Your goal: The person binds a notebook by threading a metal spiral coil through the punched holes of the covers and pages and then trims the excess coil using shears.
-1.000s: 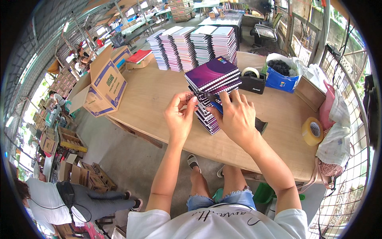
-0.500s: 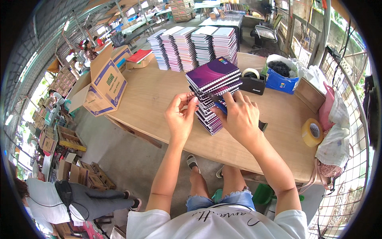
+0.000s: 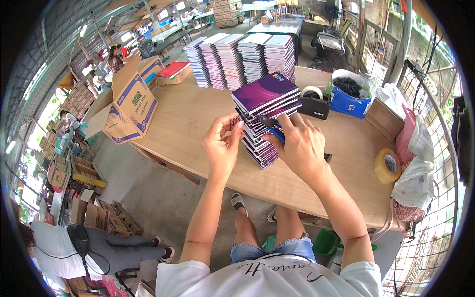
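Observation:
A tall stack of purple spiral notebooks (image 3: 267, 94) stands on the table in front of me, its layers set at alternating angles. At the stack's near left side, my left hand (image 3: 222, 143) is closed in a pinch on a thin dark piece that looks like spiral binding wire. My right hand (image 3: 302, 141) is wrapped round a blue-handled tool (image 3: 277, 132) in front of the stack. The tool's dark head points left toward my left fingertips; its exact kind is partly hidden by my hand.
On the wooden table (image 3: 198, 128) are several notebook stacks (image 3: 230, 62), an open carton (image 3: 131, 106), a black tape dispenser (image 3: 314, 106), a blue box (image 3: 349, 99) of dark wiry scraps and a yellow tape roll (image 3: 387, 166). Another person (image 3: 99, 247) stands at lower left.
Both hands have shifted only slightly and keep their grips beside the notebook stack. The stack has stayed in place.

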`<action>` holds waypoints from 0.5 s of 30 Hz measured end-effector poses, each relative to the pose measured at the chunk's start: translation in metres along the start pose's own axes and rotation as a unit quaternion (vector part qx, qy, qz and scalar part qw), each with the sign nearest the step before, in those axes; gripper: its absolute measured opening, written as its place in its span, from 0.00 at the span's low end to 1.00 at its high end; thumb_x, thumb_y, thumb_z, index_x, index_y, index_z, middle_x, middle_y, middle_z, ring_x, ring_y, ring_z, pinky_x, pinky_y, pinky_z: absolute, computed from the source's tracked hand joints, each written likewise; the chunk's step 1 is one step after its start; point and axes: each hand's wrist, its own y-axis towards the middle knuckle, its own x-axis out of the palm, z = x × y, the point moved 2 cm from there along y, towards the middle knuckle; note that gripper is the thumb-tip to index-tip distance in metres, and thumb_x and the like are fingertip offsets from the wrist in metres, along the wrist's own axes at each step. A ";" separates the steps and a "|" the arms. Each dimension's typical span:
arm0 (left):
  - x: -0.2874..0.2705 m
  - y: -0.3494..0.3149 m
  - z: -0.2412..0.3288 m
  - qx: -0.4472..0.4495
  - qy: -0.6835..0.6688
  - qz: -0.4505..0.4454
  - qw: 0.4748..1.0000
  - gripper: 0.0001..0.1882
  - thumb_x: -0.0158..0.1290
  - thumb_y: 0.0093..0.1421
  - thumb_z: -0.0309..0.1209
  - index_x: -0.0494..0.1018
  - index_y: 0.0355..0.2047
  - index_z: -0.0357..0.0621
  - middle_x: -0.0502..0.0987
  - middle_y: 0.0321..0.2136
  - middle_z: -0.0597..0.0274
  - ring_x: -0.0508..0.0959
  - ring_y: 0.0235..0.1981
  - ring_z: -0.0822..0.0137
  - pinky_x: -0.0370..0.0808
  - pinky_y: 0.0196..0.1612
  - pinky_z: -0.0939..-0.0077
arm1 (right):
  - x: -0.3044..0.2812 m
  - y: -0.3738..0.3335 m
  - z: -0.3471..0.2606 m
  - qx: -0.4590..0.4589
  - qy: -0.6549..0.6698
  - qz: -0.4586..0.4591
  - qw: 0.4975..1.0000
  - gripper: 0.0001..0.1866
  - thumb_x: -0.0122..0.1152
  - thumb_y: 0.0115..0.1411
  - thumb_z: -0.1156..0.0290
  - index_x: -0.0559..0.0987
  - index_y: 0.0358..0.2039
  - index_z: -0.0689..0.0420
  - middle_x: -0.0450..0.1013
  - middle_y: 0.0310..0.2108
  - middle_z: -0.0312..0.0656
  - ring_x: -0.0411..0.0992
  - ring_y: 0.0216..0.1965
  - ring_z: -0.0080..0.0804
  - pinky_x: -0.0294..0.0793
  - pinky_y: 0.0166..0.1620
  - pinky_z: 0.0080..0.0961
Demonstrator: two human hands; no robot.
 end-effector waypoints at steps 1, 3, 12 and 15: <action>0.001 0.000 0.002 0.001 0.003 -0.002 1.000 0.11 0.54 0.61 0.20 0.74 0.45 0.35 0.78 0.34 0.60 0.79 0.32 0.73 0.80 0.32 0.81 | -0.001 -0.001 0.000 -0.013 -0.019 0.037 0.999 0.25 0.64 0.52 0.48 0.74 0.37 0.58 0.73 0.33 0.44 0.75 0.35 0.44 0.73 0.34 0.43; 0.001 0.000 0.002 0.013 0.015 -0.005 1.000 0.12 0.54 0.60 0.20 0.74 0.45 0.35 0.78 0.34 0.61 0.79 0.32 0.74 0.80 0.33 0.81 | 0.000 0.001 0.000 -0.014 -0.032 0.030 0.999 0.25 0.64 0.52 0.47 0.74 0.37 0.58 0.72 0.35 0.45 0.75 0.36 0.44 0.73 0.35 0.43; -0.002 0.001 0.004 0.038 0.046 -0.009 0.998 0.11 0.54 0.60 0.19 0.75 0.44 0.35 0.77 0.36 0.61 0.79 0.33 0.74 0.80 0.33 0.80 | 0.004 0.009 -0.005 -0.022 -0.008 0.000 1.000 0.25 0.63 0.53 0.48 0.74 0.35 0.59 0.73 0.29 0.46 0.76 0.31 0.45 0.73 0.30 0.41; -0.002 0.000 0.002 0.039 0.043 -0.006 0.998 0.11 0.54 0.60 0.19 0.75 0.44 0.36 0.77 0.36 0.61 0.79 0.33 0.74 0.80 0.33 0.80 | 0.004 0.013 -0.003 -0.003 0.029 -0.048 0.998 0.23 0.64 0.52 0.49 0.74 0.34 0.59 0.74 0.26 0.45 0.77 0.27 0.46 0.74 0.29 0.40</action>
